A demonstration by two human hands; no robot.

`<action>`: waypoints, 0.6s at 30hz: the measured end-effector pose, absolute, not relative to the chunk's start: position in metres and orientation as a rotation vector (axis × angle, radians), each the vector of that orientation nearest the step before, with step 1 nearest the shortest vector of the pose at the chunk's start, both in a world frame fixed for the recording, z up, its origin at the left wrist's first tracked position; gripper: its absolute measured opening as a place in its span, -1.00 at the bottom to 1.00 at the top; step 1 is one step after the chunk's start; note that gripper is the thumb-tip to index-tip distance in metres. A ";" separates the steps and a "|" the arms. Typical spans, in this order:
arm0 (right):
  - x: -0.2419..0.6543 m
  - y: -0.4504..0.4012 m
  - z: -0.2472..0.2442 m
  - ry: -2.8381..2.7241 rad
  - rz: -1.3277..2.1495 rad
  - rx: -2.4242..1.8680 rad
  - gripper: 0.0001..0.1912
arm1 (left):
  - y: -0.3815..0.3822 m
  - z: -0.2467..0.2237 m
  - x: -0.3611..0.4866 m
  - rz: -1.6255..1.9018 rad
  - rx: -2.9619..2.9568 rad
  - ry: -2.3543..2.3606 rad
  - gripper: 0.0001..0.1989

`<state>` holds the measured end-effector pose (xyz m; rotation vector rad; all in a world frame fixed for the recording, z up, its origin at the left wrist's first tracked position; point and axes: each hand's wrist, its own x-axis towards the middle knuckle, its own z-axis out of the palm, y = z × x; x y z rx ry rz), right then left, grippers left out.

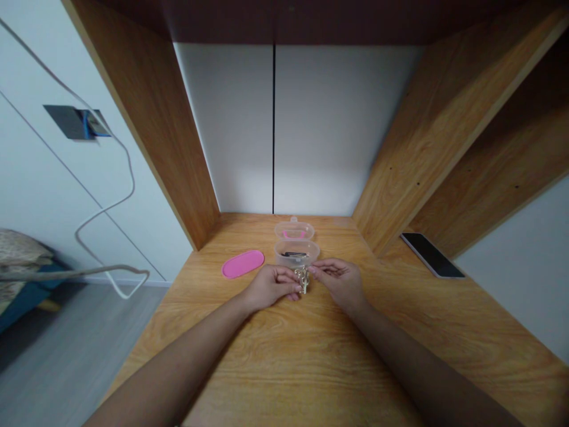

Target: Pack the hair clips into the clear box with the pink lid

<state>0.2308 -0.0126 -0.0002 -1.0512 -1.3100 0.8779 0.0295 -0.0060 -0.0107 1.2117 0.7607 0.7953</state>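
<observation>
A small gold-coloured metal trinket (303, 280), perhaps a clasp or charm, hangs at the front of a clear plastic box. My left hand (271, 287) and my right hand (338, 281) meet at it, with the fingertips of each pinching it from either side. The clear box (296, 252) holds dark metal clips and stands just behind my fingers. Beyond it sits a second clear box (294, 230) with something pink inside. A flat pink oval lid (242, 264) lies on the wooden desk (267, 367), to the left of my left hand.
A black smartphone (431, 255) lies at the desk's right side, under a wooden shelf board (448, 130). Wooden side panels and a white back wall enclose the desk. A white cable (104, 201) runs from a wall socket (75, 121) at the left.
</observation>
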 end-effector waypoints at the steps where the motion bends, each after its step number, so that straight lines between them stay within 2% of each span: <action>1: 0.230 -0.013 0.000 -1.302 0.886 -1.045 -0.69 | -0.006 -0.010 0.029 0.792 1.214 0.756 -0.54; 10: 0.228 -0.013 0.005 -1.275 0.944 -1.043 -0.59 | -0.007 -0.013 0.032 0.797 1.274 0.659 -0.50; 18: 0.231 -0.011 0.005 -1.311 0.934 -0.988 -0.59 | -0.006 -0.015 0.033 0.811 1.302 0.680 -0.51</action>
